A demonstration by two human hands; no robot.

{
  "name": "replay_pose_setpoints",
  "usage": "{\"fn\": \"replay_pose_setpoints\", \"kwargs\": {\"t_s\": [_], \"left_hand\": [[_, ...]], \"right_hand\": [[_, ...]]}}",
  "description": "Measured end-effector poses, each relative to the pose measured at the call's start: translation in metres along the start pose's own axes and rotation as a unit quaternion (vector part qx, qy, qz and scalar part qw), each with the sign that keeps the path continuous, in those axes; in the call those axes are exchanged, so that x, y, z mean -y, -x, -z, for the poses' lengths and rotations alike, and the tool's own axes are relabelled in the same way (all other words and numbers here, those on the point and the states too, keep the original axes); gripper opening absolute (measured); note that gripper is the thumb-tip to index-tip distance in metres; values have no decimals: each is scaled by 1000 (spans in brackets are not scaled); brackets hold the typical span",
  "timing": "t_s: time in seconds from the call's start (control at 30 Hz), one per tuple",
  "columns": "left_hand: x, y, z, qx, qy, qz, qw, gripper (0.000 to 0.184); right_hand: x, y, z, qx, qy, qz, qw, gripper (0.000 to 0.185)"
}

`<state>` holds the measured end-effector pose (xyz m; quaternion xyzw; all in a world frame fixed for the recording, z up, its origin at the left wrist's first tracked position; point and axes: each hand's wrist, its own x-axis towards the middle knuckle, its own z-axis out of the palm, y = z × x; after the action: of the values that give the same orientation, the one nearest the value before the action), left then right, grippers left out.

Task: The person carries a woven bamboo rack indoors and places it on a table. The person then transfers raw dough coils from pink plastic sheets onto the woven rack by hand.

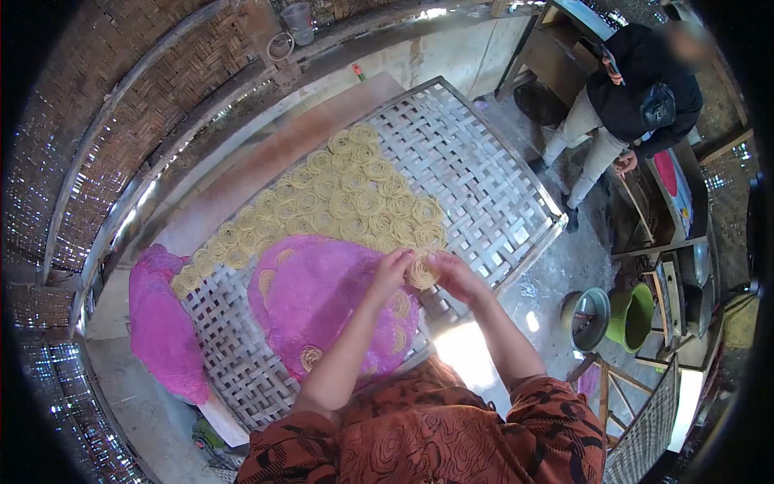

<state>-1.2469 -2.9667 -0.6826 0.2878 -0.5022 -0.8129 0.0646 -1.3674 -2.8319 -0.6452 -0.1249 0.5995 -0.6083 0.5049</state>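
Observation:
Between my two hands is a pale yellow noodle coil [422,273], round and flat like a nest. My left hand [393,270] pinches its left edge, and my right hand [453,277] grips its right edge. Just beyond them, many similar noodle coils [326,189] lie close together on a woven rack [451,133]. Under my left forearm a pink plastic sheet [314,282] is spread on the rack, with several coils on or beneath its edges. One coil [310,357] sits at the sheet's near edge, beside my left forearm.
A bunched pink cloth or plastic [165,323] hangs over the rack's left end. On the floor to the right stand a grey metal basin [586,319] and a green tub [630,317]. A person in dark clothing [637,89] stands at the upper right, near wooden shelving.

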Motion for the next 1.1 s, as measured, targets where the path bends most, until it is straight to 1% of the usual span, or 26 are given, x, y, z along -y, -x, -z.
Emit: {"fn": "replay_pose_setpoints", "kwargs": {"t_s": [0.03, 0.07, 0.13, 0.2, 0.23, 0.27, 0.33, 0.37, 0.4, 0.43, 0.47, 0.53, 0.57, 0.6, 0.63, 0.67, 0.7, 0.73, 0.77, 0.8, 0.87, 0.9, 0.93, 1.0, 1.03, 1.1], "left_hand": [[0, 4, -2, -14, 48, 36, 998, 35], [-1, 9, 0, -18, 50, 34, 998, 35], [-2, 28, 8, -100, -228, -56, 967, 34], [6, 50, 34, -108, -245, -83, 960, 34], [8, 63, 51, -110, -265, -113, 951, 35], [7, 81, 67, -125, -291, -102, 943, 34], [0, 123, 97, -156, -317, -81, 932, 33], [-1, 145, 112, -173, -317, -73, 930, 32], [2, 167, 127, -180, -317, -71, 929, 32], [7, 190, 142, -209, -336, -41, 917, 30], [9, 211, 149, -239, -354, -10, 904, 28], [15, 246, 156, -262, -404, 22, 876, 29], [19, 264, 158, -274, -451, 50, 848, 30], [25, 276, 156, -284, -450, 55, 845, 30], [34, 283, 154, -297, -468, 20, 832, 33], [44, 287, 157, -307, -486, -19, 818, 36], [64, 288, 167, -319, -470, -14, 823, 42], [69, 288, 170, -320, -469, -18, 823, 42], [71, 287, 171, -354, -468, -46, 808, 43], [74, 285, 173, -387, -468, -74, 791, 44], [84, 281, 187, -398, -475, -61, 783, 46], [88, 279, 194, -408, -481, -46, 775, 48], [88, 277, 198, -410, -479, -47, 775, 48], [84, 267, 205, -443, -546, -105, 703, 50], [81, 261, 207, -442, -544, -111, 705, 50], [69, 250, 212, -486, -566, -60, 663, 45]], "right_hand": [[0, 2, 0, 53, -112, -50, 991, 35], [-1, -1, 4, 57, -109, -52, 991, 35], [-12, -10, 11, -19, 62, 34, 997, 31], [-19, -23, 6, -42, 85, 45, 994, 27], [-22, -29, 1, -40, 47, 44, 997, 27], [-28, -33, -3, -38, 9, 43, 998, 27], [-43, -39, -10, -33, 26, 48, 998, 28], [-40, -34, -16, -73, 246, 82, 963, 32], [-37, -29, -23, -108, 452, 115, 878, 36], [-38, -22, -30, -90, 475, 144, 864, 49], [-34, -13, -41, -80, 474, 144, 865, 49], [-25, 9, -69, -152, 623, 336, 690, 56], [-16, 24, -97, -139, 576, 377, 712, 52], [-29, 29, -118, -41, 572, 302, 761, 49], [-49, 36, -138, 57, 561, 223, 795, 46], [-91, 41, -159, 135, 515, 275, 801, 42], [-73, 59, -198, 279, 568, 204, 747, 42], [-123, 55, -221, 261, 525, 370, 721, 40], [-144, 58, -241, 241, 560, 412, 677, 41], [-154, 58, -249, 241, 562, 414, 674, 41], [-178, 57, -260, 230, 638, 367, 637, 43], [-192, 49, -262, 226, 603, 386, 661, 40], [-190, 49, -264, 227, 604, 387, 659, 40], [-182, 46, -262, 228, 577, 403, 673, 23], [-176, 49, -260, 223, 581, 403, 670, 23], [-155, 61, -257, 328, 530, 275, 732, 17]]}}
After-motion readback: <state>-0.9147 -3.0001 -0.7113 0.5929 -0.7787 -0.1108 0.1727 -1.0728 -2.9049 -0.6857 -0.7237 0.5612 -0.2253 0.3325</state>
